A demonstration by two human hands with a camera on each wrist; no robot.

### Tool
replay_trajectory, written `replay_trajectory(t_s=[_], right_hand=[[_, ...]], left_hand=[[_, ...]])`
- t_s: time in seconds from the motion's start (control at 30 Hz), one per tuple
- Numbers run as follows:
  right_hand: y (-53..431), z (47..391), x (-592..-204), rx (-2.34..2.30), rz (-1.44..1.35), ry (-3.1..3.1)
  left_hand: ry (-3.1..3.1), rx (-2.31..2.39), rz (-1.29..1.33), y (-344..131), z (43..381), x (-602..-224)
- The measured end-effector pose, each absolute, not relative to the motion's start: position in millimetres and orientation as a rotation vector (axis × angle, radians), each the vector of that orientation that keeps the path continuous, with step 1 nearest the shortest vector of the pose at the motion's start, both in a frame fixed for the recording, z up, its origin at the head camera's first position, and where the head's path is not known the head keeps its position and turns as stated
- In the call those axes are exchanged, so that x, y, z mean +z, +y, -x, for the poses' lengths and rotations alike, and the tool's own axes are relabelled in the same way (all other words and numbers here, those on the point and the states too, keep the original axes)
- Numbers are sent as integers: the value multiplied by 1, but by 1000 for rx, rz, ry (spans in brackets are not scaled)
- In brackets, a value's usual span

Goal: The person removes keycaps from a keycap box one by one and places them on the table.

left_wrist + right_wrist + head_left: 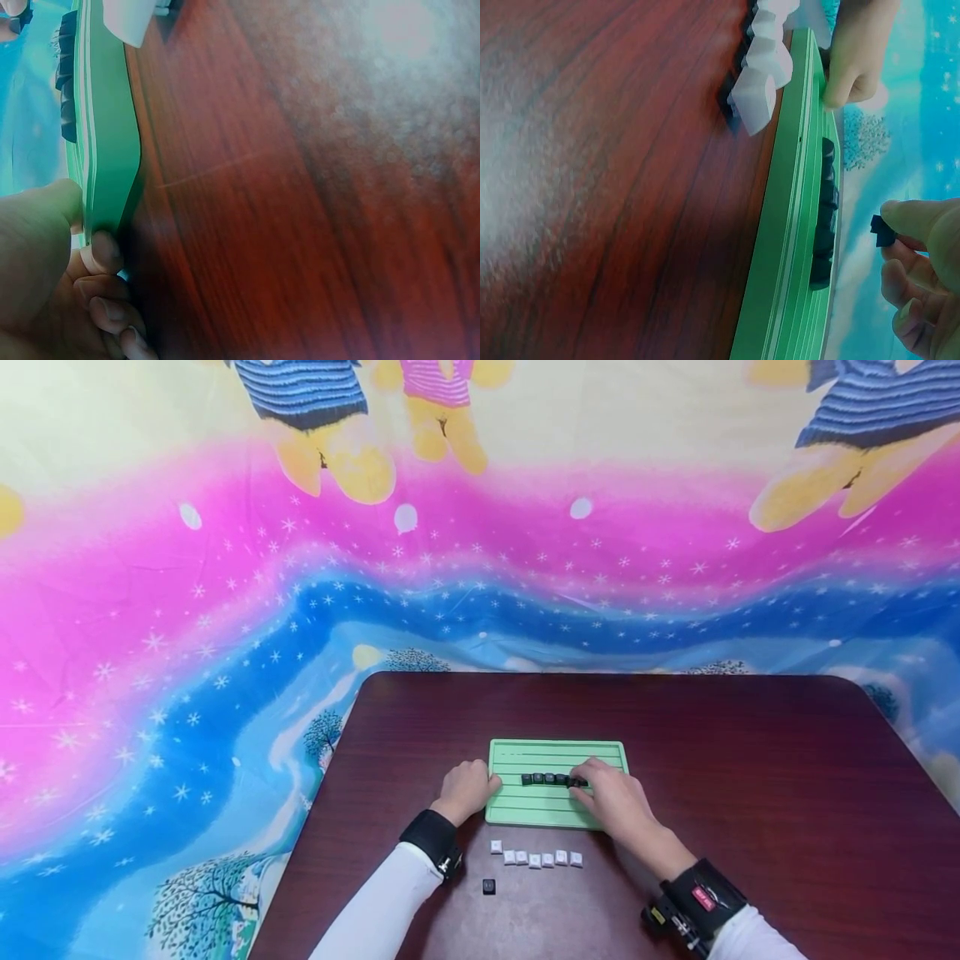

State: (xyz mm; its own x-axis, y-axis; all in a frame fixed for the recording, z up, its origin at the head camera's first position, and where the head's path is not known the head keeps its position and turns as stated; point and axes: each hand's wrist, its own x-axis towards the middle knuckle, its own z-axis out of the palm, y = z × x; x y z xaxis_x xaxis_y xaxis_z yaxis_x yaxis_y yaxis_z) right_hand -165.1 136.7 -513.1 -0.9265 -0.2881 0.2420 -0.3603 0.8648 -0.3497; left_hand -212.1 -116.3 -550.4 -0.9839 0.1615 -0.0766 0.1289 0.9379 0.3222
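Note:
A light green ridged tray (pixel 555 814) lies on the table, with a row of black keycaps (pixel 537 779) along one of its ridges. My left hand (pixel 467 789) grips the tray's left edge; in the left wrist view its thumb and forefinger pinch the tray's end. Over the right part of the tray is my right hand (pixel 613 797). Between thumb and forefinger it pinches a single black keycap (pixel 883 231), held apart from the row in the right wrist view. The right end of the row is partly hidden by the fingers in the head view.
Several white keycaps (pixel 535 861) lie in an uneven line on the table in front of the tray. One loose black keycap (pixel 489 887) sits nearer to me. The dark reddish table (pixel 750 760) ends at a patterned cloth (pixel 480 602) behind.

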Motion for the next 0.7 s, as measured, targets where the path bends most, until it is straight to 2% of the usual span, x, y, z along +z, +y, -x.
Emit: replay_trajectory(t_s=[0.7], right_hand=[[120,150,-509,549,-623,-2767]], left_hand=[[2988,488,-211,-116,212,-550]])
